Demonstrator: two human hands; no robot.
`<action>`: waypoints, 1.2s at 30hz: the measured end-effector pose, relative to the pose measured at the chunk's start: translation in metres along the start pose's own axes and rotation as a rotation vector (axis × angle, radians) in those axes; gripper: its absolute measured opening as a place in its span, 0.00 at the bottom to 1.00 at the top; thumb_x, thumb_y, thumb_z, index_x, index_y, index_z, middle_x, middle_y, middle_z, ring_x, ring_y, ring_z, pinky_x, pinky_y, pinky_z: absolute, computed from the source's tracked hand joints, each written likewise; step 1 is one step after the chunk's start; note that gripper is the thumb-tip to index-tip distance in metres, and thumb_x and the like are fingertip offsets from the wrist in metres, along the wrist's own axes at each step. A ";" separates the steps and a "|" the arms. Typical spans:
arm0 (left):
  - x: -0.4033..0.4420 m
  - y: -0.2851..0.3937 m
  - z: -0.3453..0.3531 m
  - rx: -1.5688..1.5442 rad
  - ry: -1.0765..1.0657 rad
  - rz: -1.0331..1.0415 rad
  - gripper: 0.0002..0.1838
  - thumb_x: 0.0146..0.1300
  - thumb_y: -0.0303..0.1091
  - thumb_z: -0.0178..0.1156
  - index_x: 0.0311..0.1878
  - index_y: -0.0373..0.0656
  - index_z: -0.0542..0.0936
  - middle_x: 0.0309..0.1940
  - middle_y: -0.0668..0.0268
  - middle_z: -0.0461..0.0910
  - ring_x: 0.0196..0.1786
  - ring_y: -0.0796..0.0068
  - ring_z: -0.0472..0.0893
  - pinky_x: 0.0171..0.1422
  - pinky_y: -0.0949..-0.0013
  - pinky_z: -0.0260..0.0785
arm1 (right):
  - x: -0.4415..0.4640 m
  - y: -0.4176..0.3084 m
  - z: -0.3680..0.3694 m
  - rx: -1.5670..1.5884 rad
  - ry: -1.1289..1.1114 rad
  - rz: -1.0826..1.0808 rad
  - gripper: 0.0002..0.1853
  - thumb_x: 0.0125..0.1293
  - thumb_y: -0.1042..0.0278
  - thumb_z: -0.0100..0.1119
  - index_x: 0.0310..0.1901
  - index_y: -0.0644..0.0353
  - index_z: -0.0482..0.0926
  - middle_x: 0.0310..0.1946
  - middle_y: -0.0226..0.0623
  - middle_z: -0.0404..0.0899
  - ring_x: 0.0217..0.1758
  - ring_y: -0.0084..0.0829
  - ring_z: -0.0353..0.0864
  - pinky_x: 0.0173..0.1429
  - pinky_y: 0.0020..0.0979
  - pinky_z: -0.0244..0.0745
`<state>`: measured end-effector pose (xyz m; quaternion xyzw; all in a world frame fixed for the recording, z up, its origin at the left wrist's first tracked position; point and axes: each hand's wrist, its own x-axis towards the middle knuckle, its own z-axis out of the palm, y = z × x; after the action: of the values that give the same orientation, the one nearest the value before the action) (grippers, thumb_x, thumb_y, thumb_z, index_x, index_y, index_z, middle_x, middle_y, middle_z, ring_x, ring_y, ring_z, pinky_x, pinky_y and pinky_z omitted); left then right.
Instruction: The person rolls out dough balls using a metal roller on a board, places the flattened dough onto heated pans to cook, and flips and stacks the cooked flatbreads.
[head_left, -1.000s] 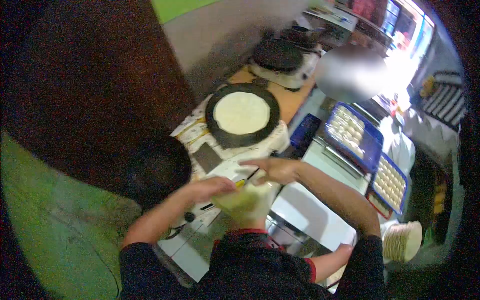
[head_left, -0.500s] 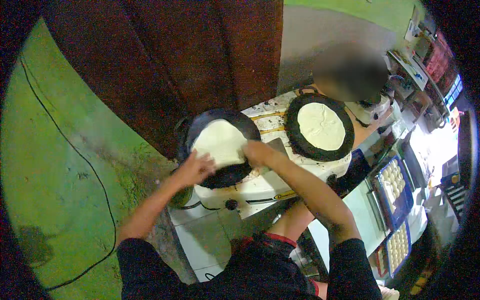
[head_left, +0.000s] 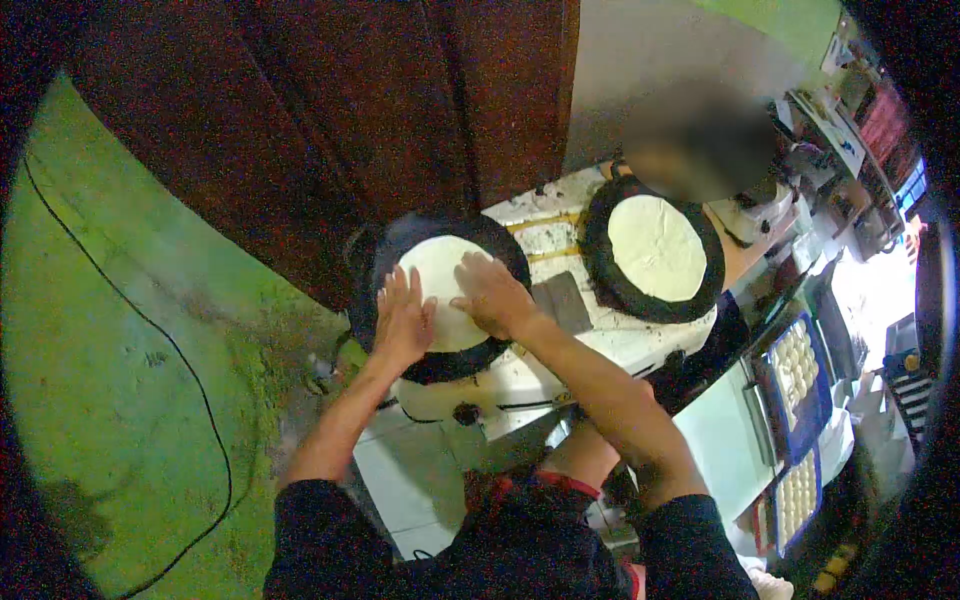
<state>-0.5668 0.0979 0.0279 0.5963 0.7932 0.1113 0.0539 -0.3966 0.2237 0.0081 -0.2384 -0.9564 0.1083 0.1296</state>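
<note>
Fingers (head_left: 400,285) of the left hand (head_left: 404,335) straight, slightly parted, laid on the left side of a pale dough round (head_left: 441,258). Nothing clasped; the contact looks like flat pressure. Right hand (head_left: 497,300) lies over the opposite side, fingers extended and a little bent, thumb pointing across toward the left one. No pinch on the edge that I can make out; how firmly either presses, cannot tell.

Dough round sits beneath the fingers in a dark pan (head_left: 400,232), whose rim shows as a dark band beyond and below them. Hands probably set on opposite sides so the pressure is shared and the sheet lies flat against the surface; palms seem angled to leave the middle uncovered between the thumbs.

Pan rests on the left part of a white cooker (head_left: 432,402). Right of the right fingers: a grey plate (head_left: 563,303), then a second pan (head_left: 598,262) with a second round (head_left: 657,247), its surface creased. Neighbouring pans presumably sit close so both fall within reach.

Well off to the right of the fingers, two blue trays (head_left: 817,420) of dough balls (head_left: 795,360), seemingly ranked in rows to keep them apart.
</note>
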 end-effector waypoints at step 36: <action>0.055 0.629 0.300 -0.540 -0.902 0.189 0.41 0.68 0.60 0.55 0.67 0.29 0.72 0.74 0.40 0.61 0.78 0.45 0.59 0.80 0.51 0.50 | -0.748 0.176 -0.233 0.614 1.028 1.383 0.18 0.74 0.60 0.60 0.55 0.66 0.83 0.40 0.33 0.86 0.39 0.21 0.80 0.46 0.29 0.78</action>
<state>0.0703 0.3502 -0.1092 0.6185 0.5772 0.0486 0.5309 0.3862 0.0474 0.0338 -0.7321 -0.3541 0.2920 0.5034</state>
